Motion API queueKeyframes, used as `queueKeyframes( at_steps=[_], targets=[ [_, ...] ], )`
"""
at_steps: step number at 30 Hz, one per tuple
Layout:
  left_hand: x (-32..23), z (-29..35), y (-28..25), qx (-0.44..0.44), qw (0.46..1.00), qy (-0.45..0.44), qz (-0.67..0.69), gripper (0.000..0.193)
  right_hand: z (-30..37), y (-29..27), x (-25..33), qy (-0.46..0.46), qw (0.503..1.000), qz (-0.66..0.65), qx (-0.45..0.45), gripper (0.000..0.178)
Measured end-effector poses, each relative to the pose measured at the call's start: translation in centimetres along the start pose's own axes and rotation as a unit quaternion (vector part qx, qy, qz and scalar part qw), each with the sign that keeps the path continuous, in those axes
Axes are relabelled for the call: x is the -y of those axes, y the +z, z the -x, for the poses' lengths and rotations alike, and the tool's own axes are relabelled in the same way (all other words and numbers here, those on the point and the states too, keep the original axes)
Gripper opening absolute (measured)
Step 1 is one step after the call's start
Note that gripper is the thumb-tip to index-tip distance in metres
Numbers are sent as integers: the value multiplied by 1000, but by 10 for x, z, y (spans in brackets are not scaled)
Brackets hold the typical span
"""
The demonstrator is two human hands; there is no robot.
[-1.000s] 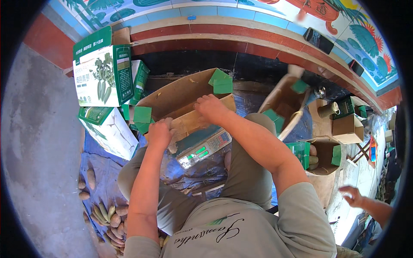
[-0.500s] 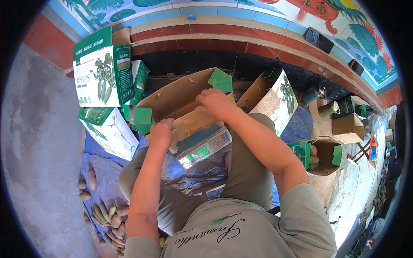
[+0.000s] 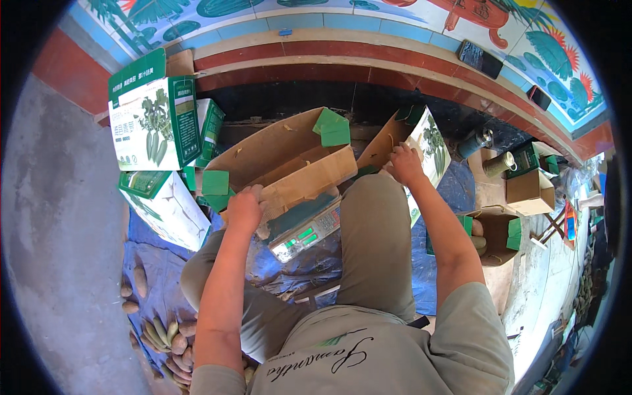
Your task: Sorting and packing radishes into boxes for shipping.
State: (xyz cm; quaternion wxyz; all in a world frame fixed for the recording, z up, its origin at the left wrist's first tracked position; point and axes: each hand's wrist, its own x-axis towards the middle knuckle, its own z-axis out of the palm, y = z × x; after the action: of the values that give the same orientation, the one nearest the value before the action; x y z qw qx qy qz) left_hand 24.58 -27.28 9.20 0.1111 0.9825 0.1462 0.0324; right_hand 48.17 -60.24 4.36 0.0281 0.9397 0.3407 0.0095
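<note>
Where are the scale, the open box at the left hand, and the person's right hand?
Scale (image 3: 305, 232): head view, on its lit display panel.
Open box (image 3: 309, 176): head view, on its brown front wall.
Right hand (image 3: 405, 165): head view, on the back of the hand.

The short-sleeved grey shirt (image 3: 388, 372) bears dark script (image 3: 322, 363) and a green motif (image 3: 324, 338), worn with olive-grey trousers (image 3: 376, 243).

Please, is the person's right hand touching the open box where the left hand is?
Apart. The head view shows a plain gap between the right hand and the open box; the right hand is at the white-sided box.
</note>
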Motion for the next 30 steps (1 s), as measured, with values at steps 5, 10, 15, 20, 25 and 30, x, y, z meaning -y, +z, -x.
queueKeyframes(
  at_steps=[5,10,15,20,25,30],
  targets=[
    [-1,0,-3,3,1000,3,-8,28,32,3,-3,77,991,-58,-97,31],
    [-5,-1,-3,2,1000,-2,-4,26,73,11,-18,172,953,-77,-236,44],
    [-9,-2,-6,17,1000,-6,2,25,101,32,-39,346,871,-223,-268,73],
    [-4,0,0,10,1000,6,18,26,124,50,-63,494,784,-326,-189,76],
    [-2,13,-8,43,998,-33,15,29,121,99,-71,546,748,-360,-112,69],
    [-36,-13,13,62,996,29,59,30,225,218,-245,501,853,-123,-83,45]
  ],
)
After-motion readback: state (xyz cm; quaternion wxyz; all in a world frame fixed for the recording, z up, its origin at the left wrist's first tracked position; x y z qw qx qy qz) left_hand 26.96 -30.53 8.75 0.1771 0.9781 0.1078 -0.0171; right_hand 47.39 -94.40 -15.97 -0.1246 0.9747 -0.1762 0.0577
